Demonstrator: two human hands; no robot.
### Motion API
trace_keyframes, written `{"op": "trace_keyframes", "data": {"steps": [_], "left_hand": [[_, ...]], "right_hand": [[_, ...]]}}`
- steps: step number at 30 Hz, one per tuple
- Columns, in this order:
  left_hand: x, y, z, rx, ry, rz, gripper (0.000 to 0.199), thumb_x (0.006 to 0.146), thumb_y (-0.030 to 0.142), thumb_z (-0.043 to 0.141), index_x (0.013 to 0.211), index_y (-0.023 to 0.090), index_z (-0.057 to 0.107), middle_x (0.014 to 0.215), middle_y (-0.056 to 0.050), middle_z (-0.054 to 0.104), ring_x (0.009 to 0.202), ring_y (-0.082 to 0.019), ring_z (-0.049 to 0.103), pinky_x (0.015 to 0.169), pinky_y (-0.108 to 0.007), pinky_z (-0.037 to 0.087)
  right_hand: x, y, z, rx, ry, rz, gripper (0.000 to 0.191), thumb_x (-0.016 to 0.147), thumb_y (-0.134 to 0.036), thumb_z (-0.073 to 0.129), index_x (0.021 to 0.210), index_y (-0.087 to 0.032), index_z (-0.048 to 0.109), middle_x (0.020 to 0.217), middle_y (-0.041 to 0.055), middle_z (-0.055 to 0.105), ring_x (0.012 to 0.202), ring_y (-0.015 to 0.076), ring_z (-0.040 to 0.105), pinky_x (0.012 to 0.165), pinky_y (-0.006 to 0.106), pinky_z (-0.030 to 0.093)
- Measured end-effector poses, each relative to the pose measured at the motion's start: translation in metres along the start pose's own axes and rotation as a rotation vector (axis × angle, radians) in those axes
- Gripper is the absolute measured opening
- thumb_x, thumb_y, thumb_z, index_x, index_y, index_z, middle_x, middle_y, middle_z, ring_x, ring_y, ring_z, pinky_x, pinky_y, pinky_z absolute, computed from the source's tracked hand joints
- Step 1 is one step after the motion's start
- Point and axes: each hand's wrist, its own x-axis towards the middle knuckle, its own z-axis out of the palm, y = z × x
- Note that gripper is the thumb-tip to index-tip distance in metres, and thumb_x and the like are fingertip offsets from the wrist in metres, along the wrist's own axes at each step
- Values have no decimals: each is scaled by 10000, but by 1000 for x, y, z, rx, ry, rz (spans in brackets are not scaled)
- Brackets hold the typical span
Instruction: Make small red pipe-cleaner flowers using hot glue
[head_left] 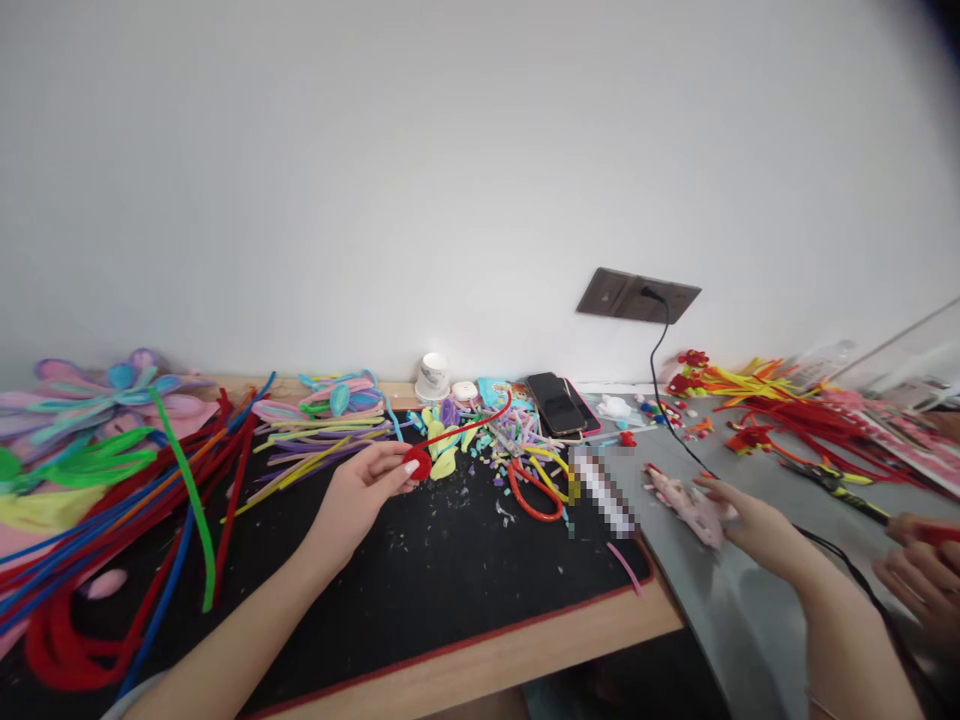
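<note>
My left hand (375, 485) pinches a red pipe cleaner (418, 462) over the black mat; one end is wound into a flat coil, and a straight tail reaches up to the right. On the grey table, my right hand (757, 525) closes at the back of a pale pink tool (686, 505) that looks like a hot glue gun; motion blurs it somewhat. Between my hands are scissors with red handles (536, 495) and a heap of pipe cleaner scraps (487, 435). Pastel pipe cleaners (322, 450) lie behind my left hand.
Red, blue and green pipe cleaners (180, 470) and fuzzy flowers (112, 400) crowd the left. Paper cups (433, 377) and a phone (556, 403) stand near the wall. A black cord (660, 345) hangs from the socket. At right, another person's hand (922, 575) works near pliers (832, 482).
</note>
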Motion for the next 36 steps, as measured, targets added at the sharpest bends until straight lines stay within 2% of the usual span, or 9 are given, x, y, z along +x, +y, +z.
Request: {"op": "trace_keyframes", "data": {"steps": [4, 9, 15, 20, 22, 24, 27, 29, 36], "left_hand": [[-1, 1, 0, 31, -5, 14, 336, 682, 372, 709, 924, 159, 615, 817, -50, 731, 712, -186, 680, 702, -324, 550], [0, 1, 0, 35, -10, 21, 315, 685, 351, 712, 913, 160, 610, 752, -29, 720, 676, -165, 669, 692, -300, 549], [1, -3, -2, 98, -25, 64, 305, 707, 350, 696, 938, 171, 608, 821, -43, 732, 760, -191, 687, 737, -315, 548], [1, -4, -2, 146, -52, 91, 313, 708, 357, 690, 944, 167, 612, 818, -53, 735, 795, -219, 696, 760, -341, 548], [0, -4, -1, 153, -42, 91, 311, 705, 369, 689, 932, 168, 617, 814, -55, 739, 787, -224, 699, 753, -346, 550], [0, -3, 0, 150, -30, 87, 312, 697, 376, 695, 918, 169, 624, 823, -59, 743, 779, -228, 702, 748, -348, 553], [-1, -2, 1, 154, -20, 87, 312, 686, 382, 703, 903, 167, 642, 849, -69, 750, 793, -237, 704, 760, -353, 553], [-2, -1, 2, 172, -20, 95, 311, 685, 387, 700, 900, 166, 656, 853, -70, 752, 803, -243, 705, 769, -357, 552], [-4, 0, 2, 212, -34, 117, 263, 715, 357, 677, 898, 176, 620, 785, -45, 741, 761, -222, 701, 739, -328, 542]], "right_hand": [[6, -1, 5, 9, -165, -30, 564, 502, -116, 483, 1023, -193, 682, 840, 100, 726, 787, 284, 679, 673, 336, 501], [5, -32, -3, 15, -141, -83, 395, 537, -169, 535, 909, -170, 668, 817, 96, 710, 718, 249, 663, 625, 302, 486], [-3, -99, -26, 268, -26, -83, 377, 756, -346, 511, 1051, -147, 634, 907, 106, 716, 795, 265, 663, 683, 322, 505], [-2, -172, -31, 632, -202, -247, 407, 789, -319, 573, 1162, -165, 623, 1160, 119, 655, 1029, 284, 606, 868, 354, 480], [-2, -197, -21, 765, -262, -247, 381, 784, -297, 594, 1144, -177, 623, 1039, 97, 694, 890, 246, 639, 752, 322, 512], [-1, -218, -6, 882, -314, -204, 334, 788, -286, 589, 1104, -179, 617, 741, 35, 684, 620, 172, 599, 551, 260, 482], [-2, -246, 16, 1015, -401, -176, 117, 787, -256, 573, 847, -164, 612, 458, -62, 467, 404, 86, 399, 406, 199, 349], [-3, -263, 24, 1094, -450, -175, 92, 765, -232, 579, 703, -173, 544, 439, -76, 416, 383, 66, 352, 384, 186, 312], [-5, -297, 28, 1191, -509, -172, 93, 743, -242, 601, 762, -187, 529, 457, -84, 444, 374, 63, 365, 362, 173, 295]]}}
